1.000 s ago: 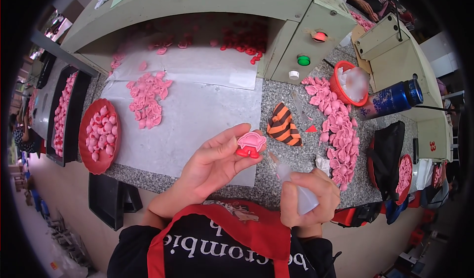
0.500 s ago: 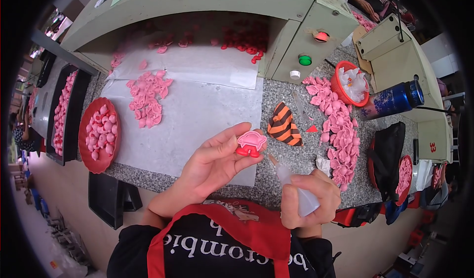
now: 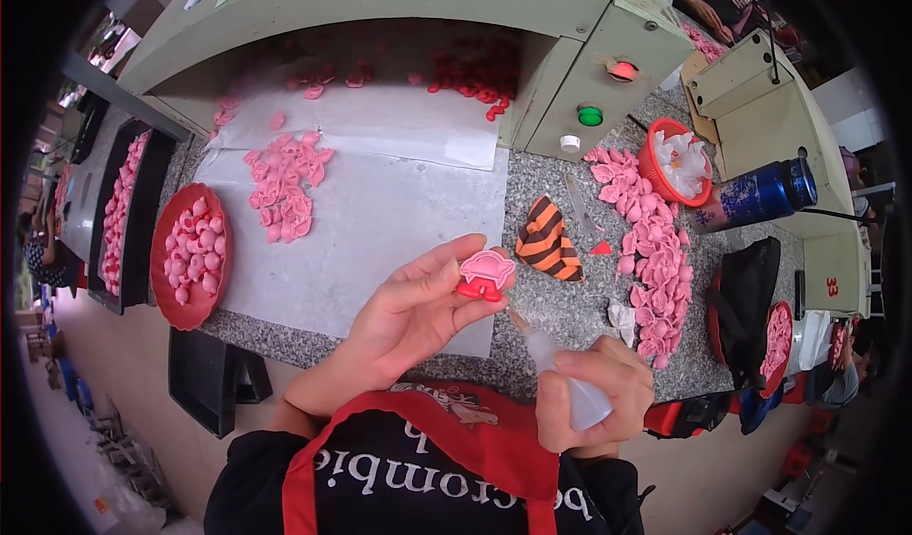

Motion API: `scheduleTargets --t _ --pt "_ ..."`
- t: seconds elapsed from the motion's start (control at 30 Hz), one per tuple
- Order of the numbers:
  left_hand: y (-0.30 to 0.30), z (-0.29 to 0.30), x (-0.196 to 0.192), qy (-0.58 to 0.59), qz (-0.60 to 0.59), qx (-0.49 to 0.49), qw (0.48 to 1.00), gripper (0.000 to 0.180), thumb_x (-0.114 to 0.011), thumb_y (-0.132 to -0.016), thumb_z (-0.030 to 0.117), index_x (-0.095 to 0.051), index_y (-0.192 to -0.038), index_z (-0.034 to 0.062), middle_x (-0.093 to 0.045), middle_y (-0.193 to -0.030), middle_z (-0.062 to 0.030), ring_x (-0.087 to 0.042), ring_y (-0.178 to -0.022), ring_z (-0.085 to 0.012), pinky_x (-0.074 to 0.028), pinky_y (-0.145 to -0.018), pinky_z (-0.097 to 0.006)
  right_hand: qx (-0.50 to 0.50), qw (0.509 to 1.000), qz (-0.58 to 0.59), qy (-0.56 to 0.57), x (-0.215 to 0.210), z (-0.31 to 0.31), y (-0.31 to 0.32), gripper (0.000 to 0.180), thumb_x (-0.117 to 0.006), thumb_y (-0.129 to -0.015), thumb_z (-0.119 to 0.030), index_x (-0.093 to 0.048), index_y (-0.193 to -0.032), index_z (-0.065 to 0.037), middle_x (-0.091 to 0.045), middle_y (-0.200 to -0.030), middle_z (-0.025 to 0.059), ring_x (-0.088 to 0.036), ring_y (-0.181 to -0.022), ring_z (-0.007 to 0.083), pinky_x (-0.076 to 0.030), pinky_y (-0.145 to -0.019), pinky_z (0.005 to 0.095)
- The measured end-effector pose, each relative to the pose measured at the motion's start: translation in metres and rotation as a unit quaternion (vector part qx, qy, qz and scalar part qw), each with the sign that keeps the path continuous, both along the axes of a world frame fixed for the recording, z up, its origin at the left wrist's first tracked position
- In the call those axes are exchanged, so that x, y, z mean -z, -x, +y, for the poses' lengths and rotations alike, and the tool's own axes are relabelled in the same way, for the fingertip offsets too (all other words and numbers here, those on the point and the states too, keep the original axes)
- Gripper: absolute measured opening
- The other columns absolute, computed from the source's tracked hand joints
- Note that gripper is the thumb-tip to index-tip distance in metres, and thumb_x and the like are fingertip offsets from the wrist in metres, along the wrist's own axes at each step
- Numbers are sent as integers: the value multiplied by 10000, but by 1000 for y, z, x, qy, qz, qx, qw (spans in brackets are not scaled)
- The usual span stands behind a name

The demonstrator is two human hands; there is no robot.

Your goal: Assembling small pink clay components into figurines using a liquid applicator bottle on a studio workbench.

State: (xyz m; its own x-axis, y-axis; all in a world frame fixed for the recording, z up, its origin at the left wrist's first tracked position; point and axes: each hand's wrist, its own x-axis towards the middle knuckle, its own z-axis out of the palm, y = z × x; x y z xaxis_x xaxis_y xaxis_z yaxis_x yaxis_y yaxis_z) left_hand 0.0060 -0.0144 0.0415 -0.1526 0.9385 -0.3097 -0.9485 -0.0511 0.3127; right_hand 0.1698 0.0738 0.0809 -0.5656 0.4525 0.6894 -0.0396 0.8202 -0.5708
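Observation:
Between the thumb and fingers of my left hand (image 3: pixel 404 312) I pinch a small pink and red moulded figure part (image 3: pixel 485 276), its open side toward me. My right hand (image 3: pixel 600 390) is wrapped round a translucent squeeze bottle (image 3: pixel 560 369). The bottle's thin brownish nozzle points up and left, a little below and to the right of the part, apart from it. Beyond my right hand lies a folded orange and black striped cloth (image 3: pixel 548 240). A heap of loose pink shell-like parts (image 3: pixel 655 269) stretches along the table to the right of the cloth.
Left, a red bowl (image 3: pixel 158 250) holds pink round parts, beside a long black tray (image 3: pixel 152 202). More pink pieces (image 3: pixel 285 183) lie on white paper (image 3: pixel 399 212) under a green-grey hooded machine (image 3: pixel 399 8). At right are a red basket (image 3: pixel 700 198), a blue bottle (image 3: pixel 755 193) and a co-worker's hand (image 3: pixel 705 14).
My right hand and the squeeze bottle have shifted very slightly left and down. The part in my left hand has barely moved.

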Motion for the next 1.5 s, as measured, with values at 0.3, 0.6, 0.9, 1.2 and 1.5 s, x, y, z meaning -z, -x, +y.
scheduleTargets --t 0.3,0.6,0.9,1.2,1.5 --pt "-1 -2 1 -2 10 -1 1000 345 -516 -838 121 -461 -1165 26 -447 -1204 -179 -478 -1084 -315 -394 -941 -409 -9 1000 -1 -9 3 -2 4 270 -661 -582 -35 -554 -830 -22 -559 -589 15 -415 -371 118 -335 -374 214" --pt "-2 -2 0 1 26 10 1000 355 -513 -829 91 -454 -1170 10 -458 -1198 -177 -486 -1077 -308 -395 -939 -406 -21 1000 -2 -9 2 -2 9 269 -662 -594 -35 -551 -838 -15 -557 -584 21 -426 -369 118 -332 -373 212" --pt "-3 -3 -3 14 34 15 999 339 -515 -827 84 -470 -1155 9 -488 -1167 -167 -497 -1067 -284 -396 -938 -404 -34 999 -5 -12 0 -1 12 278 -672 -596 -43 -549 -845 -19 -568 -598 22 -449 -386 118 -340 -380 208" --pt "-1 -2 -1 5 37 16 999 343 -518 -828 95 -471 -1157 11 -479 -1180 -170 -492 -1072 -295 -395 -936 -409 -11 1000 -1 -14 1 1 9 272 -664 -598 -48 -549 -844 -27 -540 -559 18 -428 -377 125 -336 -373 216" --pt "0 -1 -1 5 12 14 1000 344 -520 -829 104 -469 -1159 19 -460 -1195 -178 -488 -1072 -321 -399 -936 -412 2 1000 -5 -6 -4 -1 0 259 -656 -602 -52 -548 -836 -32 -523 -539 17 -408 -365 131 -330 -371 223"
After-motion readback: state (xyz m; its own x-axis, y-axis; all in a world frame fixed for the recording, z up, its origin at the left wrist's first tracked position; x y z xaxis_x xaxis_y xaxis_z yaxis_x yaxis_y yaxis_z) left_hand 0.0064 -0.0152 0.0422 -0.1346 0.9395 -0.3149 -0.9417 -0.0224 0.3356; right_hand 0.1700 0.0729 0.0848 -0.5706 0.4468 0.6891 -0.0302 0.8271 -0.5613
